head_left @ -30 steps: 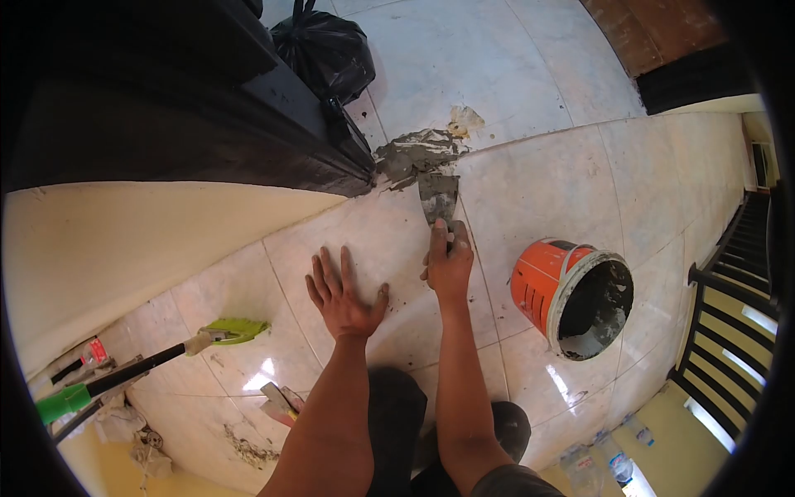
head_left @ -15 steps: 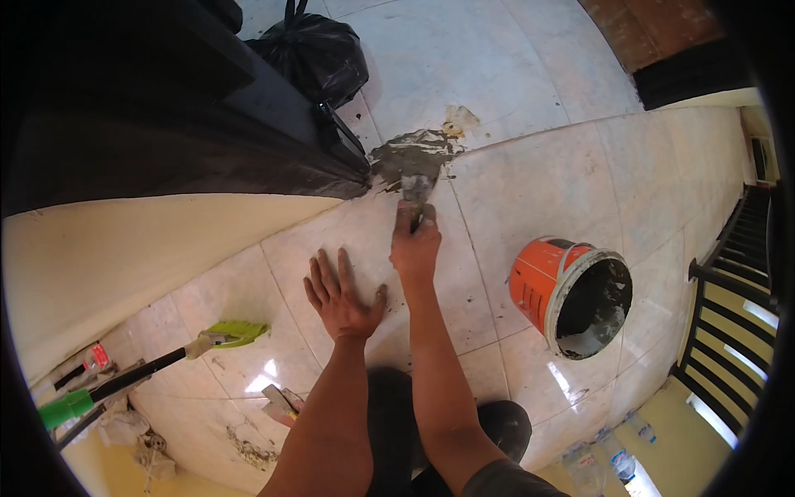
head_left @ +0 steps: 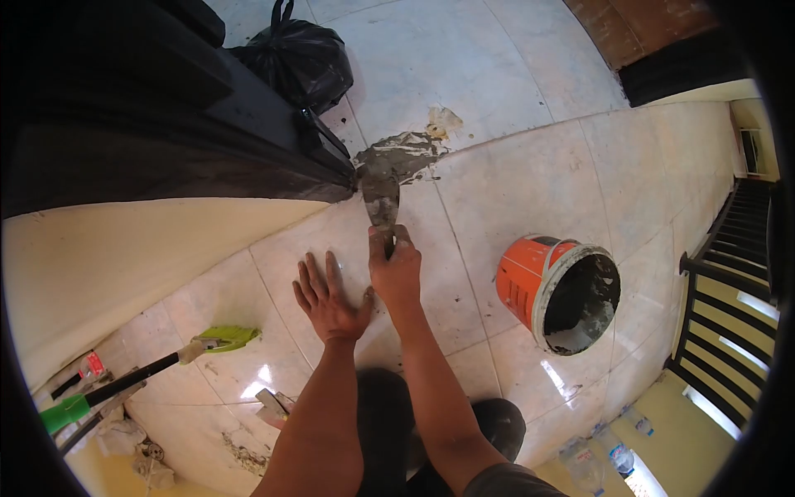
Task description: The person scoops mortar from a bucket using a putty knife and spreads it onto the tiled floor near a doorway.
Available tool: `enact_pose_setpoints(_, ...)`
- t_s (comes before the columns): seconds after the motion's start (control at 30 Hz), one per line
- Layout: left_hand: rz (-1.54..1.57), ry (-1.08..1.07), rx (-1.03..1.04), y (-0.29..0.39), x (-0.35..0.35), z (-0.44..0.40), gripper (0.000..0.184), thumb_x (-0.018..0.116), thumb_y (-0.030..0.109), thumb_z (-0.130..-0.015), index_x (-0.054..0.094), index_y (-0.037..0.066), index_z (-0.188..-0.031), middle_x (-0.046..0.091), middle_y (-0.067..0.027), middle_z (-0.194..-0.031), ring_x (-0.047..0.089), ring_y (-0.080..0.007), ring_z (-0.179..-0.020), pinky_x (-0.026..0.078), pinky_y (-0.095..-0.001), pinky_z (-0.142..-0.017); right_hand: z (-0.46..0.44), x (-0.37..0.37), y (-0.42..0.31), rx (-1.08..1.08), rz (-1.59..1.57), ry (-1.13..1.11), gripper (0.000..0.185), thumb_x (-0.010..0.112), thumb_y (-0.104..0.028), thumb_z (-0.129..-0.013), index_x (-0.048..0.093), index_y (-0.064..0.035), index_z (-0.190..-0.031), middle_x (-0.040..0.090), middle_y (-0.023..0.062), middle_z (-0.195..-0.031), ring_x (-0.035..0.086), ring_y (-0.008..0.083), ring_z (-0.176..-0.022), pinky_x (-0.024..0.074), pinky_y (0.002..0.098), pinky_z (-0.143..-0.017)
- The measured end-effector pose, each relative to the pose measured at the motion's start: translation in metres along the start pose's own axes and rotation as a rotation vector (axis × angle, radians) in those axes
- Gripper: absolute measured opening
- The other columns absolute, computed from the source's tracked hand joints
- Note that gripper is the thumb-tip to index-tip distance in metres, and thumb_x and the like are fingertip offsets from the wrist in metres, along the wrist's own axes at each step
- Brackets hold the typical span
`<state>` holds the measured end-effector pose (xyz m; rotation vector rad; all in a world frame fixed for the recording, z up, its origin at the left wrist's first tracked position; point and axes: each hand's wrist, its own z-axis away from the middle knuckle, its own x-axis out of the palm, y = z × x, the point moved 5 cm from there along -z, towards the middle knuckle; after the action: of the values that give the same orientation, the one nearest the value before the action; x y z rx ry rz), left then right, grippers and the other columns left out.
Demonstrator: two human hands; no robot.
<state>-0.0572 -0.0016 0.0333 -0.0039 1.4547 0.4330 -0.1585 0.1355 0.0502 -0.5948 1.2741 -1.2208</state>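
Note:
My right hand (head_left: pixel 396 267) grips the handle of a putty knife (head_left: pixel 382 197), whose cement-smeared blade lies at the left end of a grey cement patch (head_left: pixel 410 156) on the tiles, beside the dark door frame corner. To its left, my left hand (head_left: pixel 334 305) rests flat on a floor tile with its fingers spread, holding nothing. An orange bucket (head_left: pixel 520 280) with a pale rim lies tipped toward me on the right, grey residue inside it.
A black plastic bag (head_left: pixel 305 66) stands beyond the dark frame (head_left: pixel 166 157). At left are a green broom (head_left: pixel 228 338) and clutter. Another flat tool (head_left: pixel 272 406) lies near my left forearm. Black railings (head_left: pixel 720 331) and plastic bottles (head_left: pixel 585 468) are at right.
My right hand has moved left with the putty knife, across the cement patch toward the door frame corner. My left hand stays flat on the tile. The whole view has shifted slightly.

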Motion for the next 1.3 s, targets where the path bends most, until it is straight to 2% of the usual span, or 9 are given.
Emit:
enact_pose_setpoints(0.33,-0.015,-0.014,-0.010,0.000,-0.002,-0.002,0.111,0.079,0.059,-0.084,0.032,0.018,-0.176,0.022,-0.0232,-0.183,0.016,-0.0446,-0.171,0.008,-0.0637,-0.137,-0.011,0.014,0.011,-0.018,-0.132,0.148,0.023,0.073,-0.021,-0.108,0.065,-0.0010,-0.100,0.071,0.0160,-0.075,0.066,0.0295,-0.058,0.0508,0.0432,-0.059)
enact_pose_setpoints(0.43,-0.009,-0.013,0.001,0.001,0.001,0.002,0.112,0.079,0.060,-0.085,0.032,0.018,-0.177,0.022,-0.0236,-0.183,0.016,-0.0449,-0.170,0.008,-0.0638,-0.137,-0.001,-0.001,0.010,-0.044,-0.082,0.069,0.023,0.074,-0.021,-0.107,0.067,-0.0003,-0.103,0.071,0.0154,-0.074,0.065,0.0332,-0.058,0.0514,0.0435,-0.059)
enact_pose_setpoints(0.5,-0.002,0.021,0.020,-0.002,0.001,0.002,0.111,0.078,0.060,-0.086,0.031,0.018,-0.177,0.022,-0.0232,-0.183,0.016,-0.0447,-0.171,0.008,-0.0637,-0.137,0.007,-0.014,0.004,0.060,-0.003,0.015,0.022,0.074,-0.023,-0.105,0.067,-0.0024,-0.112,0.076,0.0243,-0.081,0.076,0.0484,-0.077,0.0575,0.0543,-0.066)
enact_pose_setpoints(0.53,-0.008,0.021,0.011,-0.004,-0.002,0.003,0.111,0.078,0.060,-0.086,0.031,0.018,-0.177,0.022,-0.0232,-0.183,0.016,-0.0447,-0.171,0.008,-0.0637,-0.137,0.011,-0.017,0.001,0.062,-0.005,0.004,0.022,0.074,-0.023,-0.105,0.067,-0.0024,-0.112,0.076,0.0243,-0.081,0.076,0.0484,-0.077,0.0575,0.0543,-0.066)
enact_pose_setpoints(0.6,0.011,-0.009,0.006,0.000,-0.004,0.000,0.110,0.077,0.060,-0.087,0.031,0.018,-0.177,0.022,-0.0228,-0.184,0.016,-0.0445,-0.171,0.007,-0.0633,-0.137,0.011,-0.040,-0.006,-0.029,0.352,0.156,0.032,0.075,-0.023,-0.103,0.067,-0.0013,-0.125,0.076,0.0254,-0.083,0.076,0.0489,-0.079,0.0590,0.0552,-0.068)
enact_pose_setpoints(0.63,0.011,-0.012,0.000,0.000,-0.003,0.003,0.110,0.077,0.060,-0.087,0.031,0.018,-0.177,0.022,-0.0228,-0.184,0.016,-0.0445,-0.171,0.007,-0.0633,-0.137,0.007,-0.051,-0.004,-0.023,0.437,0.180,0.046,0.076,-0.022,-0.102,0.063,0.0018,-0.139,0.076,0.0261,-0.084,0.076,0.0492,-0.078,0.0598,0.0549,-0.068)
enact_pose_setpoints(0.73,0.005,0.022,0.025,0.002,-0.002,0.002,0.110,0.078,0.055,-0.086,0.031,0.015,-0.177,0.022,-0.0230,-0.183,0.018,-0.0462,-0.170,0.008,-0.0636,-0.136,-0.005,-0.051,0.003,-0.055,0.358,0.152,0.054,0.077,-0.021,-0.101,0.060,0.0053,-0.145,0.076,0.0265,-0.086,0.075,0.0497,-0.078,0.0592,0.0552,-0.067)
enact_pose_setpoints(1.1,-0.006,0.009,0.018,0.001,-0.002,0.000,0.110,0.078,0.056,-0.086,0.032,0.017,-0.177,0.022,-0.0223,-0.184,0.017,-0.0458,-0.170,0.009,-0.0640,-0.136,-0.015,-0.038,0.002,0.029,0.136,0.106,0.047,0.077,-0.012,-0.100,0.064,0.0099,-0.140,0.076,0.0248,-0.080,0.075,0.0463,-0.071,0.0571,0.0481,-0.064)
enact_pose_setpoints(1.3,0.010,0.012,0.018,0.000,-0.002,0.000,0.111,0.079,0.055,-0.084,0.032,0.017,-0.177,0.022,-0.0219,-0.184,0.016,-0.0450,-0.170,0.008,-0.0641,-0.136,-0.004,-0.014,0.027,-0.052,-0.001,0.207,0.044,0.075,-0.009,-0.103,0.063,0.0114,-0.140,0.076,0.0260,-0.085,0.076,0.0436,-0.073,0.0581,0.0459,-0.066)
